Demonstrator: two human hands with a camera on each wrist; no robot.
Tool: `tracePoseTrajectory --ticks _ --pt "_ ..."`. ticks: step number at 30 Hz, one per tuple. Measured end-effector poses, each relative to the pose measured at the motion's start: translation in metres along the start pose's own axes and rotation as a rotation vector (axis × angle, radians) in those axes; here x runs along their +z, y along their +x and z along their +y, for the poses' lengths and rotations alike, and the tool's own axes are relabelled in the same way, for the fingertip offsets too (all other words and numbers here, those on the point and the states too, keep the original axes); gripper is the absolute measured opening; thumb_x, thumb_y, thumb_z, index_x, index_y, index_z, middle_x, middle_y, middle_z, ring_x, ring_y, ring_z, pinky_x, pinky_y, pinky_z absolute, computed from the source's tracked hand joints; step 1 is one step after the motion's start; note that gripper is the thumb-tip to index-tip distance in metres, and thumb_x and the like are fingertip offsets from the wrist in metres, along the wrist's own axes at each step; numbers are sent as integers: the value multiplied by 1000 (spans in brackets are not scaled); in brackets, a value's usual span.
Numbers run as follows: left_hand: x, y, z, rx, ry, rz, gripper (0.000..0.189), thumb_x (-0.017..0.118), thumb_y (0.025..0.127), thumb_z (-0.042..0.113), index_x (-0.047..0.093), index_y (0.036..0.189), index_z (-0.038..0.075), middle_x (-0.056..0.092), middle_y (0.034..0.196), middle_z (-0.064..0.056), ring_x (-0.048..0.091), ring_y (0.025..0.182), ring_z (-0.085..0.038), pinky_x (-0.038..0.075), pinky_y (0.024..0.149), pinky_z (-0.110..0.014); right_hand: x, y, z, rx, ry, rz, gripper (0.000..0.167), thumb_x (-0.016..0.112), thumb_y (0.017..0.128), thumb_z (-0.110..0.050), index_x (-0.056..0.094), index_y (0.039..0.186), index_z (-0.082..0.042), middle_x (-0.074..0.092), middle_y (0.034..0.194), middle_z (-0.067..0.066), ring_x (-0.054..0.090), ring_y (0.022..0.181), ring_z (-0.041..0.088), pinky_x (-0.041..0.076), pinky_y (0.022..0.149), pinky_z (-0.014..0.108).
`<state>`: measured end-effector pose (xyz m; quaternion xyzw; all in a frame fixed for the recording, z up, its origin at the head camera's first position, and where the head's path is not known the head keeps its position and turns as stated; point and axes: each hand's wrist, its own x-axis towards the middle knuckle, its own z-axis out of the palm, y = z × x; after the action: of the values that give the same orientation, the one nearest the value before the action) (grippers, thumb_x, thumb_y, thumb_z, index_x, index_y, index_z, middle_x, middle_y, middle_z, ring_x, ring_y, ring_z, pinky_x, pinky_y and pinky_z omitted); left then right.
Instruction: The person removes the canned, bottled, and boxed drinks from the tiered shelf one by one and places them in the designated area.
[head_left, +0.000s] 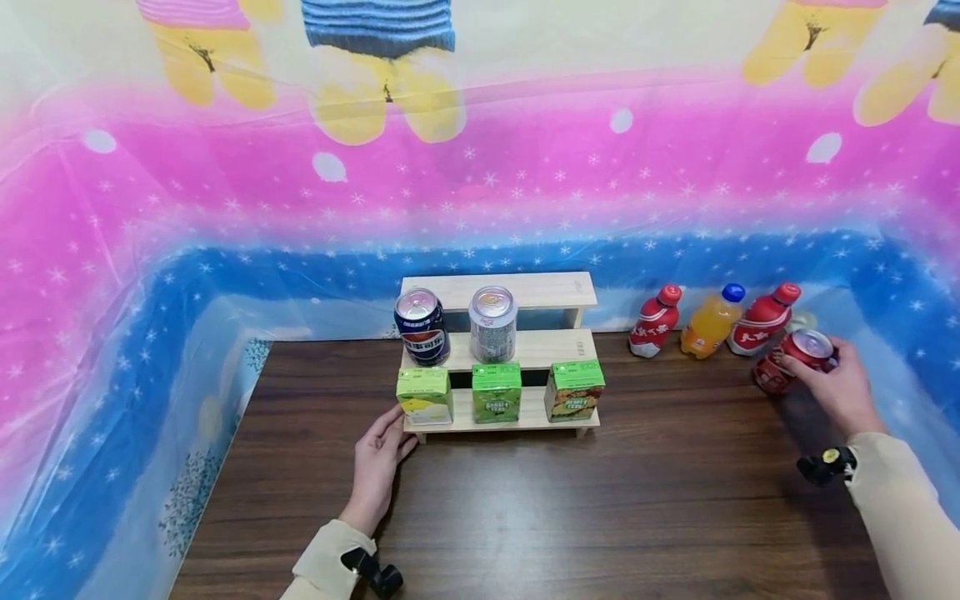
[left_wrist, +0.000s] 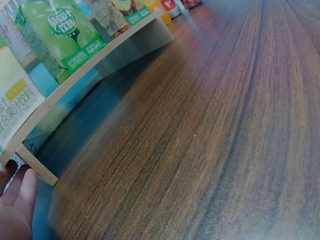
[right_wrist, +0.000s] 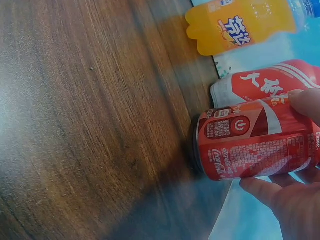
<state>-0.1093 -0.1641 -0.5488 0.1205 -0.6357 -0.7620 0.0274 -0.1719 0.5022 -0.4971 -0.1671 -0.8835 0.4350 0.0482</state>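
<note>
My right hand (head_left: pixel 843 387) grips a red Coca-Cola can (head_left: pixel 791 358) at the far right, thumb on one side and fingers on the other. In the right wrist view the same can (right_wrist: pixel 260 142) is close to a red-labelled bottle (right_wrist: pixel 265 82). My left hand (head_left: pixel 378 458) is at the left front corner of a three-tier wooden rack (head_left: pixel 536 408), its fingers touching the end beside a yellow-green juice box (head_left: pixel 425 396). In the left wrist view the fingers (left_wrist: pixel 27 187) extend by the rack's front leg (left_wrist: pixel 37 165).
On the rack's middle tier stand a dark blue Pepsi can (head_left: pixel 422 329) and a silver can (head_left: pixel 492 325). Two green juice boxes (head_left: pixel 497 393) share the lowest tier. An orange drink bottle (head_left: pixel 708 325) stands between two red bottles (head_left: pixel 655 321) at the back right, near the cloth backdrop (head_left: pixel 540 192).
</note>
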Motion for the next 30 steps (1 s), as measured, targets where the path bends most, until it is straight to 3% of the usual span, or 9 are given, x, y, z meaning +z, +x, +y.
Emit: tracePoseTrajectory --ticks 9,18,20,23,26,30 --pt "0 -2 2 -2 -2 1 41 49 111 11 51 149 -6 58 145 -24 68 105 -5 58 89 -24 1 2 -7 1 10 1 96 61 103 -46 6 161 7 21 160 38 26 141 55 25 118 70" --pt "0 -1 2 -9 -7 -4 40 47 111 8 51 149 -6 57 145 -25 68 106 -5 58 90 -24 -5 -5 -9 -22 18 67 92 59 104 -44 7 161 6 24 160 37 31 142 50 32 122 54" --pt "0 0 2 -10 -4 -5 40 47 111 8 51 149 -5 57 146 -25 68 107 -5 58 90 -24 -8 -8 -12 -35 3 118 87 59 104 -43 14 160 6 34 153 34 42 135 41 40 119 44" --pt "-1 1 2 -15 -3 -5 40 46 111 7 51 149 -5 57 146 -24 68 107 -6 58 90 -24 -11 -12 -18 -47 -41 189 79 58 104 -42 25 156 7 46 136 23 50 110 15 47 97 24" --pt "-1 1 1 -13 0 -10 40 47 111 8 51 149 -5 57 146 -24 68 108 -5 58 90 -24 -12 -17 -24 -65 -60 245 71 59 103 -39 34 151 7 49 122 11 43 94 -4 39 77 14" --pt "-1 1 1 -15 -3 -10 40 47 111 8 51 149 -5 58 146 -23 68 108 -6 58 90 -24 -13 -22 -28 -115 -88 269 62 57 104 -34 42 145 9 52 117 9 40 88 -13 35 73 9"
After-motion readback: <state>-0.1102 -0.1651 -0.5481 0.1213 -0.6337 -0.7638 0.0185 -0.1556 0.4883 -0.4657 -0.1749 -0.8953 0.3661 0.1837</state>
